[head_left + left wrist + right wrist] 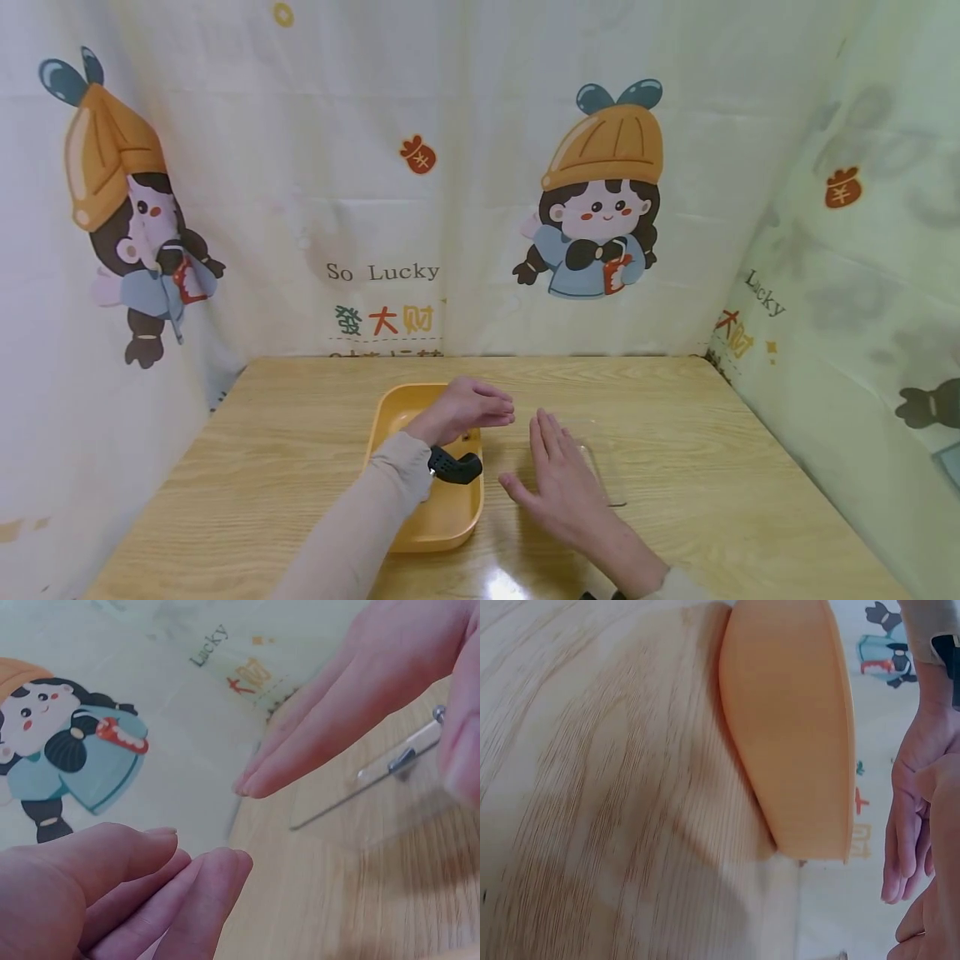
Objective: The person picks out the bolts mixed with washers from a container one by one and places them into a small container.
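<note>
My left hand hovers over the right rim of a yellow plastic tray, its fingers extended together and holding nothing. In the left wrist view, the thumb of this left hand lies close to the fingertips. To the right of the tray is my right hand, flat with straight fingers and the thumb spread, also without anything in it. Under and beside it lies a clear plastic piece, partly hidden by the hand. A thin metal rod runs along this piece in the left wrist view.
Inside the tray, a small dark thing shows under the left wrist. A black wrist strap is on the left arm. The wooden table reaches back to a printed cloth curtain, with more cloth at both sides.
</note>
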Tool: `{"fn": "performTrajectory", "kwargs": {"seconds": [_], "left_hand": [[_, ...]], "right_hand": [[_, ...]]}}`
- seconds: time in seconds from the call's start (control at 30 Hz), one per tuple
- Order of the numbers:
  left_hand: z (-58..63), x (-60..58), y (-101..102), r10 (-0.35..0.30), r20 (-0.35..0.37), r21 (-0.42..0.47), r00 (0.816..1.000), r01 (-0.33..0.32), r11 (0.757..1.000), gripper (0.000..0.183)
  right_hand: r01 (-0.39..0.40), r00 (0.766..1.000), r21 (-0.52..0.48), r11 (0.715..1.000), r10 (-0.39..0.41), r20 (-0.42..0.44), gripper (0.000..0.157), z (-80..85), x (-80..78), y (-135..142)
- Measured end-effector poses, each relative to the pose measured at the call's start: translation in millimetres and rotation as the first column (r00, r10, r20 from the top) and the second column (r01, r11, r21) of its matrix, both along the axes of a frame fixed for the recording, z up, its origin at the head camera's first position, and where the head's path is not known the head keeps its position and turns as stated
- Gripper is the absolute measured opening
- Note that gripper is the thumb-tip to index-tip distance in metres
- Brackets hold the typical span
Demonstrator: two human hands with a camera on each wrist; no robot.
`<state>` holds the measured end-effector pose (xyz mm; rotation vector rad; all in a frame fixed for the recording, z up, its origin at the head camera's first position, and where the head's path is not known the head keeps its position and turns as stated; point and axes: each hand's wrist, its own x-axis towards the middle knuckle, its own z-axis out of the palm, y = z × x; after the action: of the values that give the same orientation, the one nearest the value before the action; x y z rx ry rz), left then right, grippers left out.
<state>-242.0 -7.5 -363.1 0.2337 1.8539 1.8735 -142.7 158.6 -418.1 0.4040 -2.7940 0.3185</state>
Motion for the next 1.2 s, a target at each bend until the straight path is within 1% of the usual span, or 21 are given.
{"fn": "performTrajectory", "kwargs": {"seconds": [0.2,0.4,0.47,0.57,0.73,0.9,1.0,1.03,1.1,1.2], "left_hand": [[-3.7,-1.9,-16.4,0.017,-0.009,0.012,1.000,-0.017,1.000,0.028],[-8.8,-3.3,-36.4,0.043,-0.015,-0.003,0.999,-0.043,0.999,0.029],[-10.4,-3.8,-42.6,0.052,-0.014,-0.005,0.999,-0.052,0.999,0.028],[-12.7,-4.7,-51.6,0.073,0.007,-0.008,0.997,-0.073,0.997,0.030],[-15.2,-5.1,-67.3,0.103,0.032,-0.039,0.994,-0.101,0.994,0.034],[-13.6,-4.3,-81.5,0.157,0.022,-0.087,0.987,-0.155,0.984,0.031],[-13.0,-4.1,-88.1,0.191,0.019,-0.138,0.981,-0.186,0.973,0.027],[-12.8,-4.0,-89.9,0.197,0.012,-0.169,0.980,-0.192,0.967,0.025],[-12.6,-3.7,-92.7,0.211,-0.001,-0.243,0.978,-0.205,0.948,0.021],[-12.6,-2.8,-95.9,0.219,-0.044,-0.362,0.975,-0.220,0.906,0.017]], "right_hand": [[-0.038,0.999,-0.012,0.999,0.038,0.002,0.085,0.4,0.0,-10.0],[-0.062,0.998,-0.007,0.998,0.062,0.008,0.086,0.3,1.1,-20.9],[-0.074,0.997,-0.006,0.997,0.074,0.006,0.086,0.0,1.4,-24.2],[-0.084,0.996,-0.004,0.996,0.084,0.016,0.087,-0.9,1.6,-28.8],[-0.102,0.994,0.006,0.995,0.102,0.041,0.089,-1.5,2.7,-34.5],[-0.115,0.992,0.019,0.993,0.114,0.062,0.091,-2.1,3.5,-38.0],[-0.120,0.991,0.023,0.993,0.118,0.061,0.091,-3.2,4.4,-39.8],[-0.122,0.991,0.024,0.992,0.120,0.058,0.091,-3.6,4.6,-40.2],[-0.125,0.991,0.026,0.992,0.123,0.059,0.090,-4.1,5.5,-41.3],[-0.136,0.989,0.025,0.990,0.134,0.059,0.091,-4.4,7.0,-43.6]]}}
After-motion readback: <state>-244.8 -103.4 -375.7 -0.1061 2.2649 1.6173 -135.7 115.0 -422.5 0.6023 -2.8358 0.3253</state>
